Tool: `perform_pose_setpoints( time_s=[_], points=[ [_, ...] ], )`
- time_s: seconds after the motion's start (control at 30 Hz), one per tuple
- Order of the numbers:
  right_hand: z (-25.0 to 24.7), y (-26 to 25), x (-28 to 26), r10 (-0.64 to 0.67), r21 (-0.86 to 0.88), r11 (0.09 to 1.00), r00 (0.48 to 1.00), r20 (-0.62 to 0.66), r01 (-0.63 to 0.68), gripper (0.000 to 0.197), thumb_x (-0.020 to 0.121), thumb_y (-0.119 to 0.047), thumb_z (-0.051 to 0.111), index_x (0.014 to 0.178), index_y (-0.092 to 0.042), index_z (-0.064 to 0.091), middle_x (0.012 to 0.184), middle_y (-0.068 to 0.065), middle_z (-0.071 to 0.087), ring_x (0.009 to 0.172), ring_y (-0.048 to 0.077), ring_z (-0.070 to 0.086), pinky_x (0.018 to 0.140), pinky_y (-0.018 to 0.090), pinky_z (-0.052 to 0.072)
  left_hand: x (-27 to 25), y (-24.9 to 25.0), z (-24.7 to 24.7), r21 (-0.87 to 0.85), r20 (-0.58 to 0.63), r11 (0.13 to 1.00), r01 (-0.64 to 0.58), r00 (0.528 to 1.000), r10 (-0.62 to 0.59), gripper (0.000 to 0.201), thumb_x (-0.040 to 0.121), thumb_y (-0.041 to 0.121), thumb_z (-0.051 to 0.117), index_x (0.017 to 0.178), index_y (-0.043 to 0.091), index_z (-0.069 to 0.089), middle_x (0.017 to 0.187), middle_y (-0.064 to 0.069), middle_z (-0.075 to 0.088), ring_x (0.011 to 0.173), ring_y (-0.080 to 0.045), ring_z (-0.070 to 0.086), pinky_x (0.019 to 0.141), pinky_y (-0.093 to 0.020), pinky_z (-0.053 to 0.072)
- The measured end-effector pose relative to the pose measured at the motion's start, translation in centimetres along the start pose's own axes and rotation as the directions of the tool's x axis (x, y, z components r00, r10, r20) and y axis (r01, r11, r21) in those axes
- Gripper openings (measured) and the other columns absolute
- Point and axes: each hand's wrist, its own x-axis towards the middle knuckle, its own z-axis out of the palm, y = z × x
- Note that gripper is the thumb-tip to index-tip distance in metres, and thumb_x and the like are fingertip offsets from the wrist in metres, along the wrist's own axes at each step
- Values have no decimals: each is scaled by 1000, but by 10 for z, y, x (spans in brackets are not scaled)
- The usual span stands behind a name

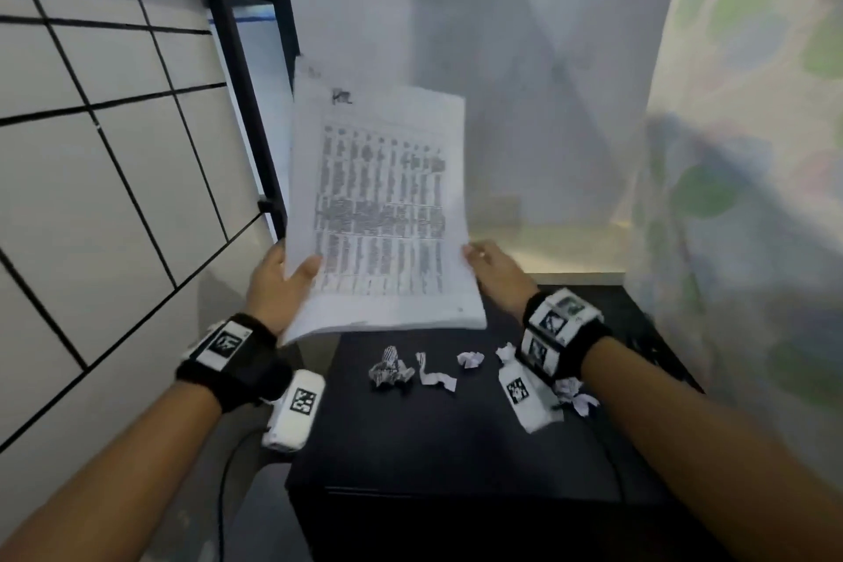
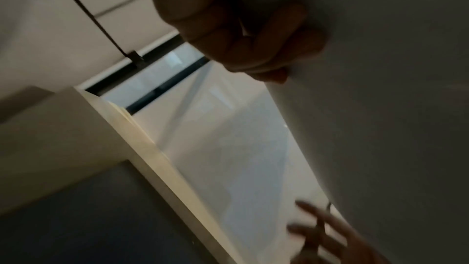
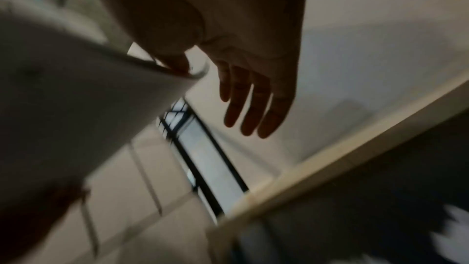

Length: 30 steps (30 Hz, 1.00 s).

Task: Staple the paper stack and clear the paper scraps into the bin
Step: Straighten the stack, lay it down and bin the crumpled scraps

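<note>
A printed paper stack (image 1: 383,214) is held upright above the black table (image 1: 456,438). My left hand (image 1: 285,283) grips its lower left edge, thumb on the printed front and fingers curled behind the sheets (image 2: 253,47). My right hand (image 1: 495,269) is at the stack's right edge. Its fingers (image 3: 248,91) are straight and off the paper, while the thumb touches the edge of the stack (image 3: 63,97). Several crumpled paper scraps lie on the table below: one (image 1: 391,372), a second (image 1: 433,374), a third (image 1: 470,359), and more under my right wrist (image 1: 575,395).
A white tiled wall (image 1: 91,151) and a black metal frame (image 1: 255,105) stand close on the left. A floral curtain (image 1: 752,196) hangs on the right. A cream ledge (image 1: 570,251) runs behind the table. Cables trail off the table's front and right.
</note>
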Motion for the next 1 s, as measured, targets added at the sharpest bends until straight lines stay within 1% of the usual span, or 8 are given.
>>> perform_pose_setpoints(
  time_s=[0.1,0.2,0.33,0.4,0.5,0.6,0.8,1.0],
  points=[
    [35,16,-22,-15,-177,982,966,256,62,64,94,-57,20,140,-15,37,144,10,46,130,26,46,111,35,30,4,-13,-34,44,-80,999,8,997,-4,37,93,10,53,129,2,50,127,-13,58,106,-22,57,91,-30,42],
    [72,34,-20,-59,-410,873,893,446,263,89,71,-87,18,141,-34,35,139,8,47,125,31,45,107,55,35,3,-25,-56,102,-108,995,25,994,-14,38,93,9,53,131,3,49,127,-12,58,108,-20,55,94,-31,40],
    [103,37,-21,34,-657,527,759,650,539,67,83,-53,55,142,-40,27,159,-4,12,145,30,8,110,69,14,-4,-42,-64,170,-71,983,68,996,-57,37,93,7,53,129,1,50,126,-15,59,110,-25,56,91,-31,40],
    [118,46,-15,111,-696,518,767,632,498,58,89,-34,55,142,-30,31,159,0,12,146,31,10,111,67,16,-7,-55,-63,194,-47,974,115,993,-108,37,92,8,55,128,2,52,128,-18,59,111,-29,58,91,-32,41],
    [116,57,-9,189,-718,612,821,538,330,57,93,-33,47,145,-21,27,152,8,29,137,34,34,112,52,29,-15,-80,-57,244,-1,953,178,983,-183,38,91,9,57,128,0,52,130,-21,58,116,-34,57,90,-31,40],
    [91,68,-7,140,-751,563,856,498,345,51,89,-19,51,138,-16,35,131,14,42,118,36,47,95,52,45,-26,-100,-43,257,34,935,245,965,-262,39,91,6,57,129,-3,51,130,-22,57,114,-33,57,88,-29,38],
    [24,97,-7,212,-859,435,897,388,269,23,83,1,46,97,-18,42,124,13,40,111,32,44,79,38,37,-30,-126,-14,259,142,924,282,935,-326,38,91,5,57,127,-4,51,130,-22,58,100,-19,52,88,-30,40],
    [-11,123,-9,199,-877,452,940,278,164,23,84,-6,50,90,-25,37,103,2,37,101,26,48,83,38,42,-31,-122,13,372,282,898,236,893,-351,38,94,18,54,127,1,53,130,-17,59,109,-25,58,91,-31,44]
  ],
)
